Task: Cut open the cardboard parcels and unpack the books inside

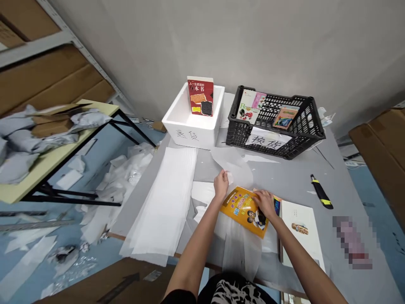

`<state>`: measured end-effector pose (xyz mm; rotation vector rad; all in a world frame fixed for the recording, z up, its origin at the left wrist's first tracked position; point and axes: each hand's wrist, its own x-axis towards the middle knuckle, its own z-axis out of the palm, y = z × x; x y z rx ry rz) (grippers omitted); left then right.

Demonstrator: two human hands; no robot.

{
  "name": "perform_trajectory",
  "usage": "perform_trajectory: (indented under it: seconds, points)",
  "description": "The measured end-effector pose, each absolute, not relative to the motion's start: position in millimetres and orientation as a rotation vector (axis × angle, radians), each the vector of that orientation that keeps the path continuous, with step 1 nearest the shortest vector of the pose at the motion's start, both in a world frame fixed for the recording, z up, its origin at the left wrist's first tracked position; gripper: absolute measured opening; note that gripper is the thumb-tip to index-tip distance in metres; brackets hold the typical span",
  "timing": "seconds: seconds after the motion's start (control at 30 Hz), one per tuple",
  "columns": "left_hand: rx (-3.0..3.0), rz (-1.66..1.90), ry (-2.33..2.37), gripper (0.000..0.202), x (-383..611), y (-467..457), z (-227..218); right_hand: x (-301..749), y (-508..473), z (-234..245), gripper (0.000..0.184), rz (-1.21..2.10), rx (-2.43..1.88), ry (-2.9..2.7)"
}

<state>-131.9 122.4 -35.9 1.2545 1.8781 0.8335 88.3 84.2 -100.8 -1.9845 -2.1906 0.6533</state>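
Note:
An orange book [242,205] lies on a thin white foam sheet [236,247] near the table's front edge. My right hand [265,203] rests flat on the book's right part, fingers spread. My left hand [221,184] is closed in a pinch on the edge of a translucent white wrapping sheet [234,166] just beyond the book's far left corner. A white-covered book [300,234] lies to the right of the orange one, partly under it.
A white foam box [182,120] with a red book [200,96] stands at the back. Beside it sits a black crate [303,137] holding books. A black and yellow utility knife [321,192] lies right. A stack of foam sheets [167,207] lies left.

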Motion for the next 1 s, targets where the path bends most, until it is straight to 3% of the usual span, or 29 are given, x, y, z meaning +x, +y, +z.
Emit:
perform_trajectory:
  seconds: [0.17,0.27,0.43,0.6,0.77,1.0]
  points:
    - [1.506,1.023,1.914,0.037,-210.6,93.7,36.9,88.6,88.7,-98.8,0.029,0.772,-2.011,-1.96]
    - [1.483,0.997,2.005,0.045,-282.4,66.3,52.1,54.2,94.9,-94.2,0.031,0.909,-1.955,-1.814]
    - [1.414,0.724,2.211,0.043,-389.5,32.8,7.1,-62.9,87.8,-94.1,0.049,1.457,-1.688,-1.578]
    - [1.313,0.389,2.271,0.036,-433.6,18.1,-49.9,-175.5,70.9,-109.6,0.065,1.876,-1.555,-1.249]
    - [1.253,0.212,2.338,0.026,-454.2,16.1,-82.3,-224.2,57.2,-129.1,0.067,1.977,-1.578,-1.086]
    - [1.279,0.054,2.374,0.028,-465.2,27.2,-111.0,-240.2,35.2,-143.7,0.074,1.839,-1.607,-1.225]
